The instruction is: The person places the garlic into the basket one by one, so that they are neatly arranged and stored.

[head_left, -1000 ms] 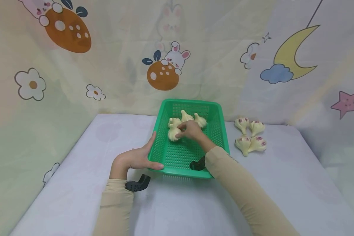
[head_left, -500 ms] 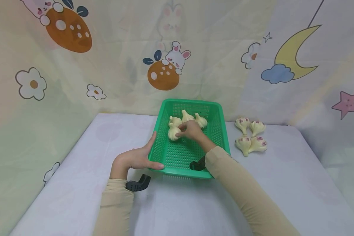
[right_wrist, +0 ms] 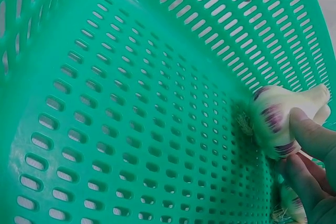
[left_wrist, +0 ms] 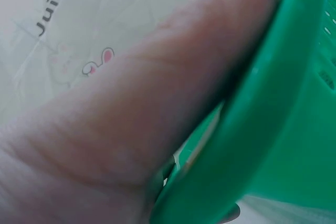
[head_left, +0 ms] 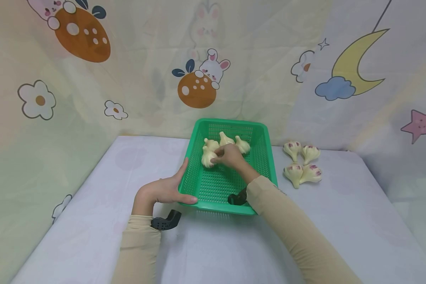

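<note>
A green perforated plastic basket (head_left: pixel 216 189) sits tilted on the table, its near rim raised. My left hand (head_left: pixel 165 190) grips the basket's near left corner, thumb along the rim and fingers at the outer side; the left wrist view shows the thumb (left_wrist: pixel 157 77) close up against the rim. Inside the basket, my right hand (head_left: pixel 231 157) pinches a garlic bulb (head_left: pixel 208 157), pale with purple streaks in the right wrist view, between thumb and fingers. Beyond it lie three more bulbs: one garlic bulb (head_left: pixel 212 144) partly hidden, another (head_left: pixel 226 139), and a third (head_left: pixel 243 146).
To the right of the basket, several garlic bulbs (head_left: pixel 301 163) lie grouped on the white-covered table (head_left: pixel 358 221). A printed cloth backdrop (head_left: pixel 149 79) rises behind the table. Black wrist devices (head_left: pixel 167 221) sit at both wrists.
The pinched garlic bulb has shifted slightly up and left in the basket, its stem turning more upright against the bulb behind. My left hand and the basket hold still.
</note>
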Demonstrator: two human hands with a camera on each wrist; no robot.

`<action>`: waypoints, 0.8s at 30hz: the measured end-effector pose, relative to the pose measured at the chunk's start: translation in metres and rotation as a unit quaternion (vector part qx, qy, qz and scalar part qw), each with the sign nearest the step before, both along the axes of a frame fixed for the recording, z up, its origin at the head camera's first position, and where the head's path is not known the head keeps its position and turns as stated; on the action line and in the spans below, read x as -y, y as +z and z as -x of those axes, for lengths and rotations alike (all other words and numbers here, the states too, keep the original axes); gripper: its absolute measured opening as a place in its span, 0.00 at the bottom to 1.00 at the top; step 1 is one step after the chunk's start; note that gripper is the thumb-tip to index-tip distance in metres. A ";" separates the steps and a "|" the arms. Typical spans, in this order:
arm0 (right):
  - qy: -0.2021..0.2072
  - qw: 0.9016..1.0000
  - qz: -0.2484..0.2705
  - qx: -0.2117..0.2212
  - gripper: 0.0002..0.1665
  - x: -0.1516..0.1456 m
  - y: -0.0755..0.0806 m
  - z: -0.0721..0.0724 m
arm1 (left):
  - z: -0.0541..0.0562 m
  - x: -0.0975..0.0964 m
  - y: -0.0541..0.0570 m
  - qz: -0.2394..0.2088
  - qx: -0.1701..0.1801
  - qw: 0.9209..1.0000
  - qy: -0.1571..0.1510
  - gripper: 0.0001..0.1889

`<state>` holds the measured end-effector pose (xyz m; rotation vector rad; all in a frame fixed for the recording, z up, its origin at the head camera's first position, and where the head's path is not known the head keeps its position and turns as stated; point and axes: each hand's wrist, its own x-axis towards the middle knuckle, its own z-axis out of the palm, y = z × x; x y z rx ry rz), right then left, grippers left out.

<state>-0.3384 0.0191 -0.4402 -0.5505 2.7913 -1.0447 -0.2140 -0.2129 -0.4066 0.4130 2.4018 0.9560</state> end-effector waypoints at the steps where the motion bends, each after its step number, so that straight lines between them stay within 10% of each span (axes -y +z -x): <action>1: -0.003 1.000 0.003 0.001 0.19 0.000 0.000 0.000 | 0.000 0.000 0.000 0.003 -0.001 1.000 0.000 0.67; 24: -0.030 0.999 -0.008 -0.018 0.22 0.003 -0.002 0.005 | -0.001 -0.001 0.001 -0.013 0.000 1.000 -0.001 0.69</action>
